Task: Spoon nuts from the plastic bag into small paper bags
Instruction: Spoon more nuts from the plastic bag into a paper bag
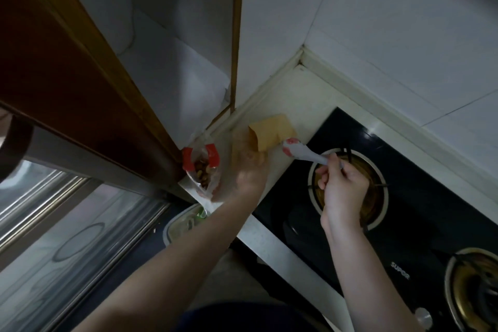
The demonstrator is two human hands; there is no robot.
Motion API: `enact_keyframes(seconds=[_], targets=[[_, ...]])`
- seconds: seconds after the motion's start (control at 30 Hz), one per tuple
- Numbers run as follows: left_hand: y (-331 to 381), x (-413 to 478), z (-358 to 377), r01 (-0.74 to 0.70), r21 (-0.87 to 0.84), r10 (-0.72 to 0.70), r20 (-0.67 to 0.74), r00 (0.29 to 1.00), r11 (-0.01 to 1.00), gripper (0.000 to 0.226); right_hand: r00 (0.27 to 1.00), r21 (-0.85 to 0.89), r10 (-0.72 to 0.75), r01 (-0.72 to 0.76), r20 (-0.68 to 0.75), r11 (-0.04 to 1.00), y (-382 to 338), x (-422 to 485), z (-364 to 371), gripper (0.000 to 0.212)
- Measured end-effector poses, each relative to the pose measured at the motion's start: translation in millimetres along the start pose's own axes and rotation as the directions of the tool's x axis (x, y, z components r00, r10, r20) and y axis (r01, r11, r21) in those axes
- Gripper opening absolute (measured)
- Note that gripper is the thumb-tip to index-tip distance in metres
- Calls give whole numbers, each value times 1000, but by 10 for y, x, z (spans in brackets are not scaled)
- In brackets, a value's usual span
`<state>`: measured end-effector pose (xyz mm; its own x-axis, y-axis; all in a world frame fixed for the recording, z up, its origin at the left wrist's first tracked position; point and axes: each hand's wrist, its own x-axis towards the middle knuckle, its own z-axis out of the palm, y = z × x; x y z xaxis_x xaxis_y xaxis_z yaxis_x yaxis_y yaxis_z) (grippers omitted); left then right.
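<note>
- The left hand (246, 170) reaches to the far left part of the pale surface (304, 94), its fingers curled round the lower end of a brown paper bag (272, 133) and holding it up near the wall corner.
- The paper bag's open end faces the spoon; motion blur hides exactly how the fingers lie on it.
- The right hand (342, 187) pinches the handle of a white spoon (304, 152) between thumb and fingertips, the other fingers curled loosely.
- The spoon's bowl, marked with red, sits just at the paper bag's right edge, touching or nearly touching it; whether it carries nuts cannot be told.
- A clear plastic bag (204, 172) with red trim at its mouth stands open at the surface's left edge, just beside the left hand, with brown nuts (202, 170) visible inside.
- A black gas hob (404, 224) fills the surface's right side; the right hand hangs over its near-left burner (377, 197).
- A dark wooden door frame (80, 75) rises left of the plastic bag.
</note>
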<state>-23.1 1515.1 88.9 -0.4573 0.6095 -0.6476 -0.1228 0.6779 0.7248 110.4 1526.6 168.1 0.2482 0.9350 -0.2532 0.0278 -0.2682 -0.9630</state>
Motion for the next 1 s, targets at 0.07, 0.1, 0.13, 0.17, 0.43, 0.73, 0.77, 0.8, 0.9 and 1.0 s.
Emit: enact_keyframes(seconds=[0.07,0.1,0.13,0.17,0.43,0.73,0.77,0.8,0.9,1.0], targets=[[-223,-163,-109,-120,68,117,42,992,990,38,1000,-18,-2,1,-1,1000,57,-26,47,32],[-348,-250,-178,-198,96,190,89,978,976,39,1000,-28,-2,2,-1,1000,85,-45,70,31],[-482,-310,-250,-283,175,262,135,956,943,41,1000,-37,3,-3,0,999,108,-68,94,30],[-615,-341,-321,-360,303,322,170,932,883,43,1000,-39,12,-12,3,999,131,-94,120,29],[-1198,-148,-674,-500,768,408,340,847,399,57,997,-77,-27,33,74,997,225,-337,324,31],[-1224,-114,-819,-551,805,530,376,760,219,43,973,-92,-224,227,49,969,213,-477,272,33],[-1162,-150,-829,-535,799,535,336,775,273,42,963,-109,-266,268,33,957,203,-479,264,35],[-1107,-205,-836,-534,770,542,299,786,349,37,954,-124,-301,300,13,946,190,-477,258,36],[-930,-423,-853,-611,617,606,258,752,496,19,952,-134,-304,304,19,943,139,-479,272,33],[-772,-643,-909,-677,505,700,184,690,535,15,969,-150,-207,227,137,962,102,-533,314,27]])
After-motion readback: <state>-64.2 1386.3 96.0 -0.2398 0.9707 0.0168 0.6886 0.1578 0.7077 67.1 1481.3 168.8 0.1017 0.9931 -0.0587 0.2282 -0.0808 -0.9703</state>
